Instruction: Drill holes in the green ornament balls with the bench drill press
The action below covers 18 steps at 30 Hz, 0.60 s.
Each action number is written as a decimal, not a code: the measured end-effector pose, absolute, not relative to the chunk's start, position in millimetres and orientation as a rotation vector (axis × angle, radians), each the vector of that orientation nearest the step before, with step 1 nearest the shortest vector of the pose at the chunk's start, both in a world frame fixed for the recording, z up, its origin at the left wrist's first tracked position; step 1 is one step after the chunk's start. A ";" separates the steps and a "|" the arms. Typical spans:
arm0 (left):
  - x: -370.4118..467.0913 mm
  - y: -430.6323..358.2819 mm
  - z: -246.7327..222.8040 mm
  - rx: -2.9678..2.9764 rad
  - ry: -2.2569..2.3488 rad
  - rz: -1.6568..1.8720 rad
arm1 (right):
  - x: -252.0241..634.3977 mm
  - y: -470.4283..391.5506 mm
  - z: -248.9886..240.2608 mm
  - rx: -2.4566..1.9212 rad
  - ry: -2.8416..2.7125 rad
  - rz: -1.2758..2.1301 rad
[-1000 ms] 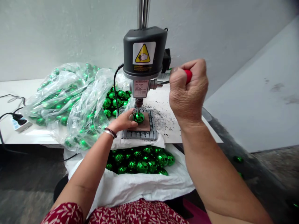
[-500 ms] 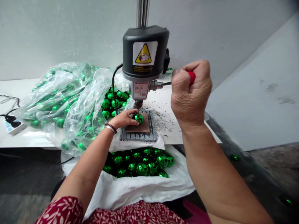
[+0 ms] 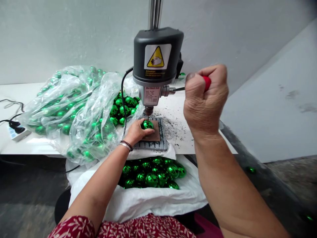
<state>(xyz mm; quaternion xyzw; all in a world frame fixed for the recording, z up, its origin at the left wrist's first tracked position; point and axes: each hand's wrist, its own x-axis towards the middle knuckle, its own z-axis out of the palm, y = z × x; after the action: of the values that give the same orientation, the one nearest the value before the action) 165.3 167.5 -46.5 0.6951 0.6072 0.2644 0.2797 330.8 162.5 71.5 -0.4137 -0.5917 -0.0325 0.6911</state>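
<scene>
My left hand (image 3: 138, 131) grips a shiny green ball (image 3: 148, 124), thumb on the near side and fingers on the far side. The ball rests on a brown board (image 3: 155, 135) lying over the grey ribbed base (image 3: 162, 145) of a small bench drill (image 3: 158, 56). Right above the ball is the drill bit (image 3: 148, 117); whether it touches the ball I cannot tell. My right hand (image 3: 206, 99) is wrapped round the red knob (image 3: 207, 83) of the drill's feed lever (image 3: 178, 89), to the right of the drill.
Clear plastic bags (image 3: 74, 109) of green balls cover the table's left side. More green balls (image 3: 151, 178) lie in a white sack (image 3: 148, 201) below the front edge. Dark shavings (image 3: 172, 127) litter the white table. A power strip (image 3: 18, 132) sits at far left.
The whole view has shifted slightly, so the drill appears farther right. My left hand has settled more closely round the ball. The right hand still holds the lever's knob.
</scene>
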 end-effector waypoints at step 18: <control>169.7 162.2 -61.0 1.818 1.696 0.802 | 331.8 150.5 65.5 -1.028 -1.320 -0.129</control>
<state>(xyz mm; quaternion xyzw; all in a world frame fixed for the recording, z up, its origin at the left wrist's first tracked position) 169.7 162.2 -61.0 0.6717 0.6265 0.2963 0.2616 331.8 150.5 65.5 -0.4556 -0.5853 -0.0570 0.6682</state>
